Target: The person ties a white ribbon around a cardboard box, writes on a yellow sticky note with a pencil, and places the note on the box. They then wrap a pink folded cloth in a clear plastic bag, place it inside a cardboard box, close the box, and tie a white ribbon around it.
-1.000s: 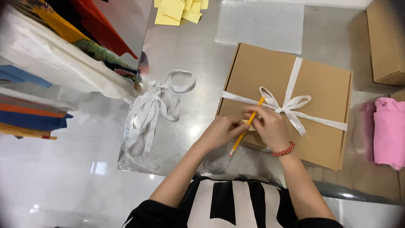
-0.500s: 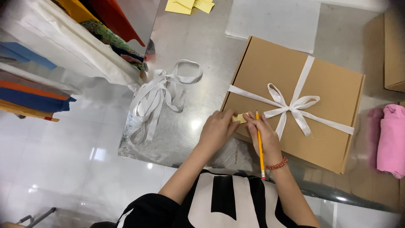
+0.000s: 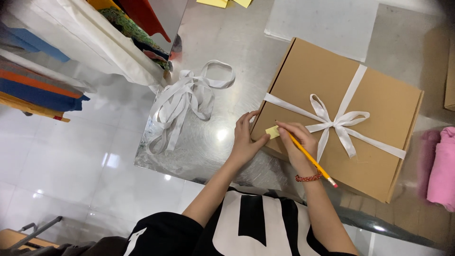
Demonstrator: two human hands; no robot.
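A brown cardboard box [image 3: 374, 156] tied with a white ribbon bow [image 3: 337, 121] lies on a shiny metal table [image 3: 208, 137]. My right hand [image 3: 296, 142] grips a yellow pencil [image 3: 308, 156] with its tip down at a small yellow sticky note [image 3: 271, 132] on the box's near left corner. My left hand [image 3: 246, 140] rests against the box's left edge, thumb beside the note. A red bead bracelet [image 3: 308, 178] circles my right wrist.
A loose tangle of white ribbon [image 3: 182, 102] lies left of the box. A white sheet [image 3: 327, 23] and yellow sticky notes [image 3: 222, 3] lie at the far side. Folded coloured fabrics [image 3: 71, 52] hang at upper left; pink cloth [image 3: 441, 166] at right.
The pencil swung from upright over the box to pointing its tip at the sticky note. Both hands settled at the box's near left corner.
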